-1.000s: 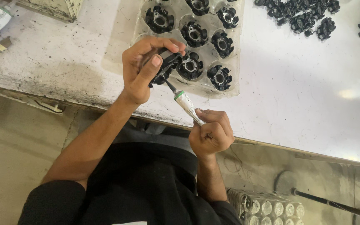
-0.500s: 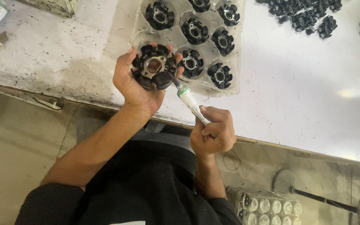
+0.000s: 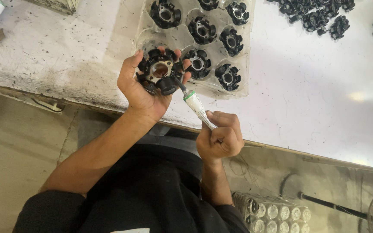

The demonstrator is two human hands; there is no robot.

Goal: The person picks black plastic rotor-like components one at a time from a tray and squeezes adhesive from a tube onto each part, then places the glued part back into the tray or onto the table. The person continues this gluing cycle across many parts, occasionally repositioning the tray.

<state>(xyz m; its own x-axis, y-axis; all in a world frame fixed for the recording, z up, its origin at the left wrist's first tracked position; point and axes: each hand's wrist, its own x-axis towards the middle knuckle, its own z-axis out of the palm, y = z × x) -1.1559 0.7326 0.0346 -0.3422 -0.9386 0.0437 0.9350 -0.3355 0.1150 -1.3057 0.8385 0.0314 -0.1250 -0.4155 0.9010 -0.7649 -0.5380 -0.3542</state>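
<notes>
Now one black round toothed part with a metal centre (image 3: pixel 159 71) lies in my cupped left hand (image 3: pixel 141 88), above the table edge.
My right hand (image 3: pixel 220 138) is fisted round a white tube with a green collar (image 3: pixel 196 105), its nozzle touching the part; five similar parts sit in the clear plastic tray (image 3: pixel 242 64).

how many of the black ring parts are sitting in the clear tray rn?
6 in the clear tray: three along the top edge, cut off by the frame, then three below. A seventh is partly hidden.
</notes>
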